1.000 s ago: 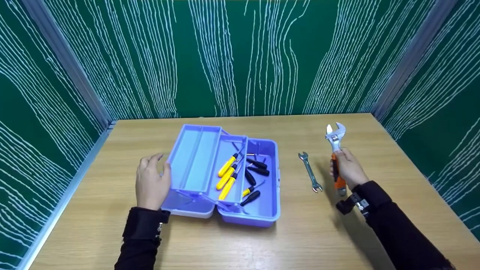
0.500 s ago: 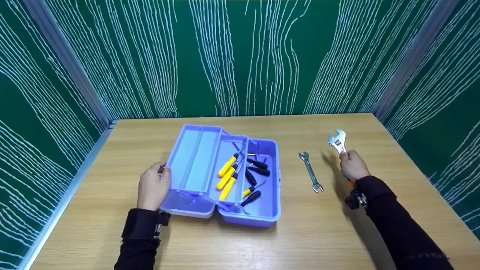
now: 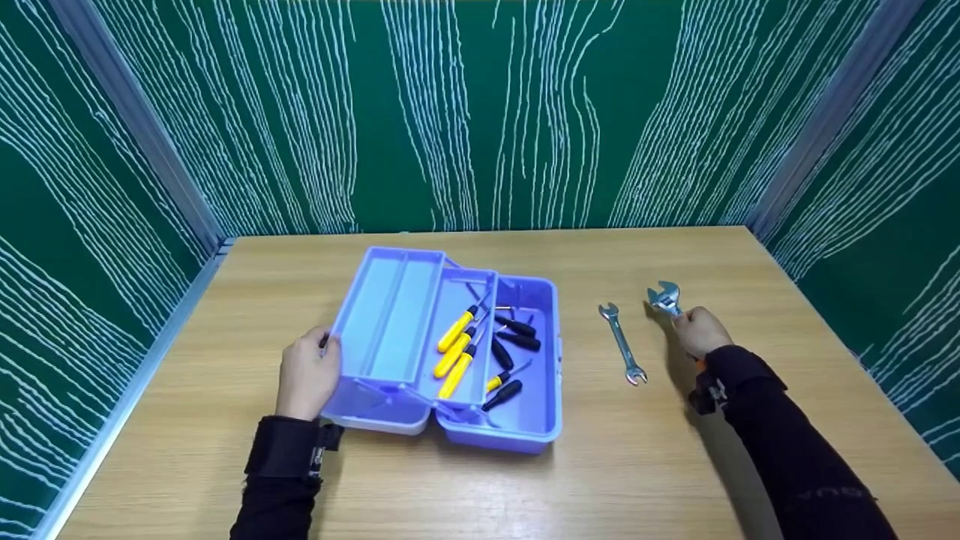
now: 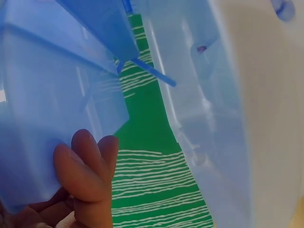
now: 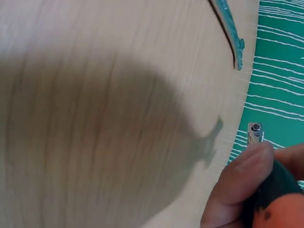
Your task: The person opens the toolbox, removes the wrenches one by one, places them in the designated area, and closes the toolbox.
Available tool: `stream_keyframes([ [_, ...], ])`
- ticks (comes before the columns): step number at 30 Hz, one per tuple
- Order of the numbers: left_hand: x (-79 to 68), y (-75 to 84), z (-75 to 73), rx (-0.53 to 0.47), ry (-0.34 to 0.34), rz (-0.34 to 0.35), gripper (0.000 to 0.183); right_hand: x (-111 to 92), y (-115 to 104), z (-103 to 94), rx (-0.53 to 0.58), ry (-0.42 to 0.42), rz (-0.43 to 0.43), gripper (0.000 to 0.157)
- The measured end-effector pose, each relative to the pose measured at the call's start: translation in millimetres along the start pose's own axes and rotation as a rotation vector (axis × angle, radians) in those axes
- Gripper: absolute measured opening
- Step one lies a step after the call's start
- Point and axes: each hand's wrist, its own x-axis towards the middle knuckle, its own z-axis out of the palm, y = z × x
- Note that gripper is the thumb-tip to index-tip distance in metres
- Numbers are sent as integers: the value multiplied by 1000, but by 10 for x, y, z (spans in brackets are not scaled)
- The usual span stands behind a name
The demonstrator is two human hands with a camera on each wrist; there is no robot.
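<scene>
The right hand [image 3: 705,334] holds the adjustable wrench [image 3: 665,298], its fingers closed around the orange and dark handle. One second ago this wrench points away from the person and much of its handle is seen; now its metal head is nearer to the person and leans to the left, and the hand covers most of the handle. The wrench is above the table [image 3: 637,465], right of the spanner [image 3: 622,343] and apart from it. The spanner lies on the table in the same place as before.

The left hand [image 3: 307,379] grips the edge of the left tray [image 3: 386,315] of the toolbox [image 3: 556,375]. One second ago its fingers are more spread; now they bend closer at this edge, as the left wrist view also shows. The toolbox stands open and has not visibly moved. Three yellow screwdrivers [image 3: 457,371] lie in its middle tray, and tools with black handles [image 3: 517,341] lie in the deep part, as before.
</scene>
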Motion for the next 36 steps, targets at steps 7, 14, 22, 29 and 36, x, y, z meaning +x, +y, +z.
stream_keyframes([
  [7, 8, -12, -8, 10, -14, -10, 35, 48, 27, 26, -40, 14, 9, 30],
  [14, 4, -5, -4, 3, -30, -28, 34, 66, 40, 73, -85, 3, 50, 30],
  [22, -17, 9, 8, 12, 0, -14, 32, 59, 61, 47, -104, 19, 16, 28],
  [29, -22, 6, 14, 22, 16, -6, 31, 8, 59, 51, -78, 49, 22, 42],
  [36, -11, -3, 13, 16, 8, -13, 33, -15, 78, 71, -87, 107, 61, 44],
])
